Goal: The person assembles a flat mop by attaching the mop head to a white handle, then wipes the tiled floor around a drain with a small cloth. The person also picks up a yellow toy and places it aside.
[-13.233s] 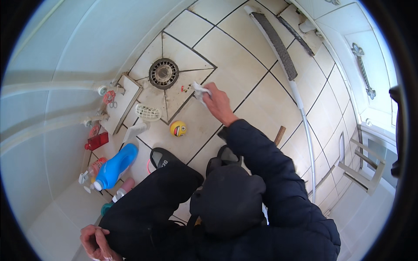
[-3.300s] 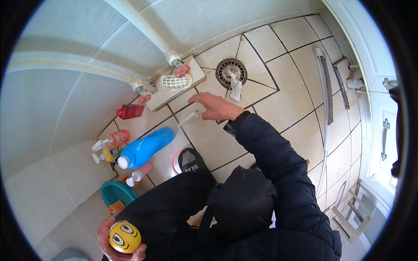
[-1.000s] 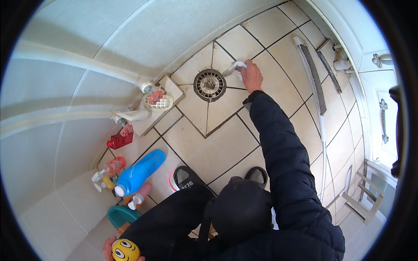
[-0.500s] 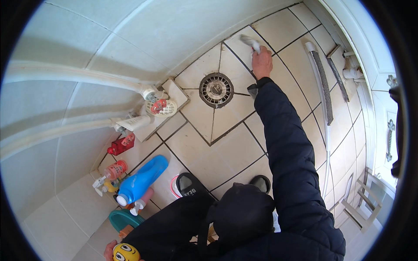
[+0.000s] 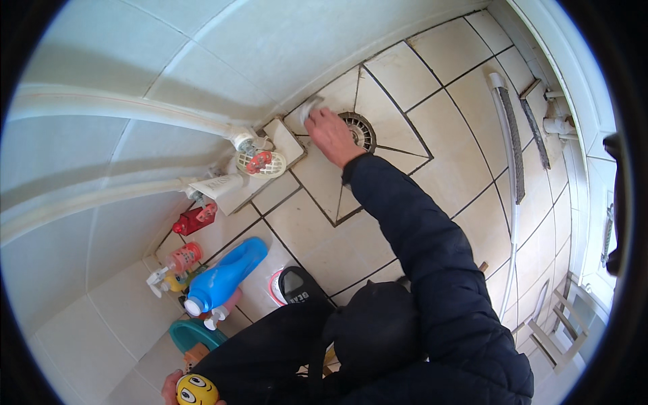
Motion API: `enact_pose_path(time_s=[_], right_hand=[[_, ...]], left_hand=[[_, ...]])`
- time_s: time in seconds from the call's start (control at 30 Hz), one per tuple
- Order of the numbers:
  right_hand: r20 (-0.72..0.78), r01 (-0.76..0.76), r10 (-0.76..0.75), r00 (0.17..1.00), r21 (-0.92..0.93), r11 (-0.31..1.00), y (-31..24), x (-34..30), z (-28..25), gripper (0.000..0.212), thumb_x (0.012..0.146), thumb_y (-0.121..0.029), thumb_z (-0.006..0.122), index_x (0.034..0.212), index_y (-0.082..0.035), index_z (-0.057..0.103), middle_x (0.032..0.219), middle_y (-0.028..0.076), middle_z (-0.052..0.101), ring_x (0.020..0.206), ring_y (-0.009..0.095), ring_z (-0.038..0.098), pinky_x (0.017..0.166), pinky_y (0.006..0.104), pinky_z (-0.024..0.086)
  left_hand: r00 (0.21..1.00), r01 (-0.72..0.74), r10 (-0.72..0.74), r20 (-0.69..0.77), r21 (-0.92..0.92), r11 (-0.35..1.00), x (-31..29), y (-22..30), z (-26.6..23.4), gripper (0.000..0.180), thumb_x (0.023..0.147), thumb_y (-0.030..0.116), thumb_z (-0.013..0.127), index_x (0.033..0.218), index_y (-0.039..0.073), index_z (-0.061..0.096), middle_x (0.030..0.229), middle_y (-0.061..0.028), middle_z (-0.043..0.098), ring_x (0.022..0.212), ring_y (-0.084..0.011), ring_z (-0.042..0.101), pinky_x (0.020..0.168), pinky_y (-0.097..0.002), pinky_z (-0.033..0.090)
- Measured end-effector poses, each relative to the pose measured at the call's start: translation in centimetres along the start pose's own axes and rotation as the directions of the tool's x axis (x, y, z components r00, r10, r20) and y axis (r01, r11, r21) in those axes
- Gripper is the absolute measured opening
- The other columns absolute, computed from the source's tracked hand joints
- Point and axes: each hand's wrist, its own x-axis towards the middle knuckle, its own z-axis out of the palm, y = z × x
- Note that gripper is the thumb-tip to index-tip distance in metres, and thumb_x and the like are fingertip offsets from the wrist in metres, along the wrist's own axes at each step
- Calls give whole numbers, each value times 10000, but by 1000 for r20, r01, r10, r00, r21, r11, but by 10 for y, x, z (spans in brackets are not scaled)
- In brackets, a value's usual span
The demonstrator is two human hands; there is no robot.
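Observation:
My right hand (image 5: 332, 136) is closed on a small whitish wad (image 5: 309, 108), blurred and partly hidden by the fingers, so its kind is unclear. The hand is low over the pale floor tiles (image 5: 378, 88), close to the wall and just left of the round floor drain (image 5: 359, 132), partly covering it. At the lower left edge my left hand (image 5: 171, 387) holds a yellow ball-like thing (image 5: 196, 390) with a cartoon face. Only some of its fingers show.
On the left are white pipes with red valve handles (image 5: 258, 162), a soap dish (image 5: 270, 169), a red bottle (image 5: 194, 220), a blue bottle (image 5: 226, 275), a pump bottle (image 5: 183, 258) and a teal basin (image 5: 185, 333). A hose (image 5: 509, 135) lies right; a stool (image 5: 563, 331) stands lower right.
My right hand has moved left across the floor with the whitish wad, from beyond the drain's right side to its left. My left hand still holds the yellow ball-like thing.

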Motion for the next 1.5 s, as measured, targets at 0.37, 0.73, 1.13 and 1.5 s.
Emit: enact_pose_path(time_s=[0.37, 0.73, 1.13, 1.5], right_hand=[[14, -348, 348, 937, -32, 937, 52, 0, -36, 169, 844, -25, 600, 997, -70, 657, 982, 163, 627, 941, 352, 648, 736, 470, 569], [49, 71, -77, 996, 103, 992, -13, 0, -21, 157, 838, -86, 613, 985, -85, 670, 975, 125, 602, 943, 334, 637, 697, 438, 568], [202, 34, -57, 978, 118, 992, -32, -39, -39, 151, 838, -88, 613, 976, -91, 674, 910, 148, 620, 860, 343, 680, 685, 450, 555], [112, 320, -404, 908, 437, 841, -162, -127, 2, 113, 890, -148, 578, 989, -119, 623, 963, 128, 601, 865, 322, 651, 677, 438, 549]], left_hand=[[1000, -1, 1, -17, -17, 1000, -5, -6, -1, 808, 847, 266, 832, 1472, 19, 383, 1405, -203, 503, 1198, -303, 570, 1041, -387, 471], [996, -88, 88, -16, 1, 996, -3, -1, -2, 776, 852, 220, 823, 1463, 10, 394, 1376, -214, 525, 1174, -308, 591, 1028, -394, 482], [973, 61, -79, -216, -88, 994, -27, -19, 11, 962, 735, 509, 863, 1438, 18, 427, 1362, -203, 506, 1172, -284, 583, 1050, -385, 482], [974, 1, -46, -221, -199, 980, -27, -19, 13, 920, 745, 462, 869, 1443, 47, 436, 1355, -191, 508, 1176, -284, 580, 1041, -409, 500]])
